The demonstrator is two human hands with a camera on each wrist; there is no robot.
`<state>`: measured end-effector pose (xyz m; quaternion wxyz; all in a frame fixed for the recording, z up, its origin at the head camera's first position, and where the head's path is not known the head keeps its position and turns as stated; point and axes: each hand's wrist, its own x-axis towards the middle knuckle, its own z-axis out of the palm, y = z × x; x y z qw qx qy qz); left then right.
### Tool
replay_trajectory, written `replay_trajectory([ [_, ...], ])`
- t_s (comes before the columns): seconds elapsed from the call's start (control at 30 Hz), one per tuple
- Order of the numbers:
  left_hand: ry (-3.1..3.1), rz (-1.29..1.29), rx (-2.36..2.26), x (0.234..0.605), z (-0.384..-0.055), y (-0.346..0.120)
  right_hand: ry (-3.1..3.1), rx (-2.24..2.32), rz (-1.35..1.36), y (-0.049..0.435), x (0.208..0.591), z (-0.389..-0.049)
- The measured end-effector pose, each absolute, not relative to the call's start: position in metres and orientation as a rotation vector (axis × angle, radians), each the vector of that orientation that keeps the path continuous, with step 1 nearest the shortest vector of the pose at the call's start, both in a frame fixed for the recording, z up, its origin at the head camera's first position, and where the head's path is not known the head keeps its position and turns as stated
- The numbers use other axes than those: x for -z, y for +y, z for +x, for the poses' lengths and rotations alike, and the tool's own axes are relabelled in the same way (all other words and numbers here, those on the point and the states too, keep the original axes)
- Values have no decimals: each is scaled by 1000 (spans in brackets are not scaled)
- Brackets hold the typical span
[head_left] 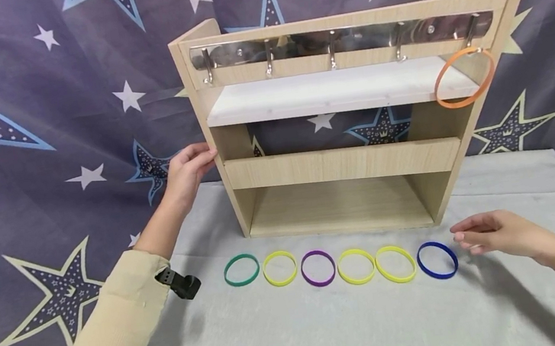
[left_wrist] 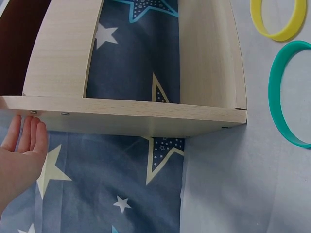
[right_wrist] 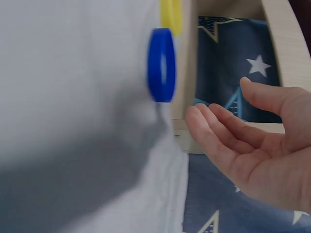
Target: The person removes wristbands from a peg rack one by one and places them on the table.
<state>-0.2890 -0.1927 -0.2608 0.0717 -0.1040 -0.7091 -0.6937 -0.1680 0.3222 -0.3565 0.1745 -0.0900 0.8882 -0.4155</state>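
Note:
My left hand (head_left: 190, 171) rests its fingertips against the left side panel of a light wooden shelf (head_left: 343, 162); the left wrist view shows the fingers (left_wrist: 25, 138) fairly straight at the panel. Just right of a blue silicone wristband (head_left: 437, 260), my right hand (head_left: 502, 235) hovers over the cloth, fingers loosely bent and holding nothing. In the right wrist view its thumb and fingers (right_wrist: 221, 131) stand apart. An orange wristband (head_left: 465, 77) hangs from the rightmost hook of the metal hook rail (head_left: 301, 44) along the shelf's top.
On the grey cloth (head_left: 334, 338) before the shelf lie, left to right, a green wristband (head_left: 243, 283), a yellow one (head_left: 282, 284), a purple one (head_left: 320, 284) and two more yellow ones. A star-patterned curtain (head_left: 98, 92) hangs behind.

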Motion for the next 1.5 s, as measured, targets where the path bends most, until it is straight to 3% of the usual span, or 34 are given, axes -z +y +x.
replay_trajectory([
  [1.03, -2126, -299, 2104, 262, -291, -193, 2848, 1303, -370, 317, 270, -190],
  [1.5, -2133, -293, 2088, 262, -291, -193, 2860, 1577, -489, 312, 253, -194],
])
